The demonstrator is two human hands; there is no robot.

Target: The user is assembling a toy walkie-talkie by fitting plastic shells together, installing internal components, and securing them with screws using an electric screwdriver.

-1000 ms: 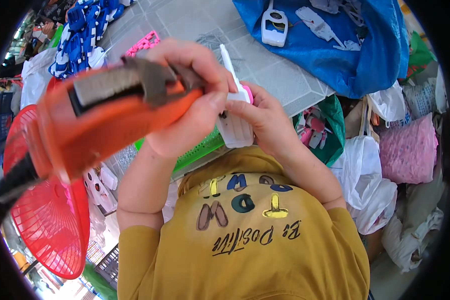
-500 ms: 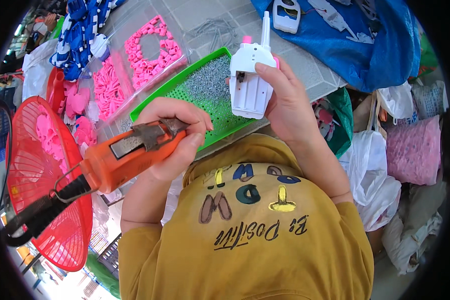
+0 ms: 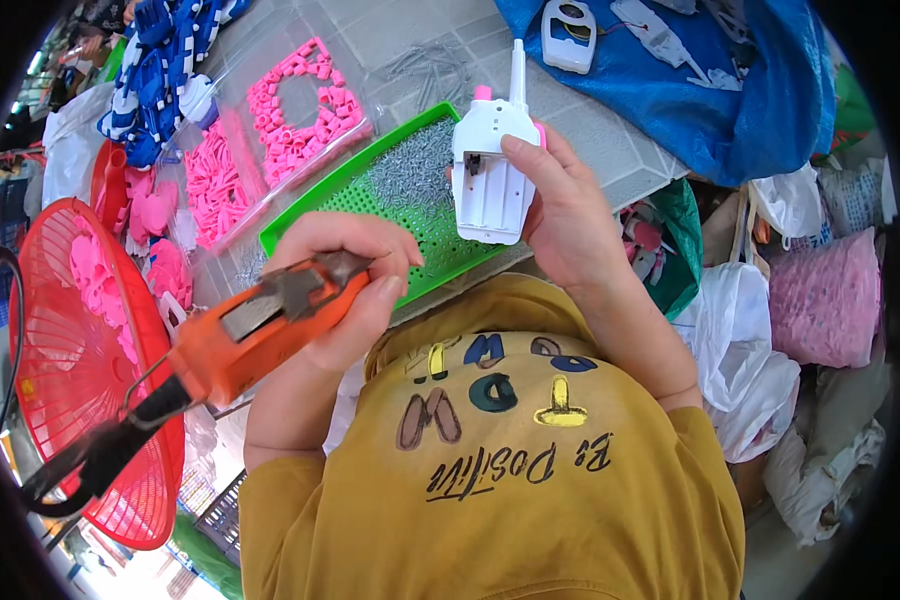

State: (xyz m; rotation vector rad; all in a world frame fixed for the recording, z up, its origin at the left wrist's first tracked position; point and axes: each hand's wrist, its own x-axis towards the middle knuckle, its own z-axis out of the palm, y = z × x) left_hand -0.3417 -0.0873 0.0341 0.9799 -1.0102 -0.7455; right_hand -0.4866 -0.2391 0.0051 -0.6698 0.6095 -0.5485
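Note:
My left hand (image 3: pixel 355 255) is closed round an orange electric screwdriver (image 3: pixel 232 352), whose black cord trails off to the lower left. The thumb and forefinger come close together near the tool's front end; its tip is hidden. In my right hand (image 3: pixel 568 195) is a white toy walkie-talkie (image 3: pixel 489 160), antenna upward and open battery compartment facing me. The thumb presses on its back, and pink parts show at its top and side. The toy hangs over the right part of a green perforated tray (image 3: pixel 340 150), in which many small silver screws (image 3: pixel 415 170) lie heaped.
A clear plastic box (image 3: pixel 375 105) of small pink parts stands beyond the tray. Long metal pins (image 3: pixel 425 65) lie on the grey table. A red mesh basket (image 3: pixel 80 400) sits at left, blue-white parts (image 3: pixel 160 70) behind it. White casings lie on a blue sheet (image 3: pixel 670 110); bags crowd the right.
The walkie-talkie and my right hand have shifted slightly left and down. My left hand has stayed nearly in place, while the screwdriver's cord end has dipped a little.

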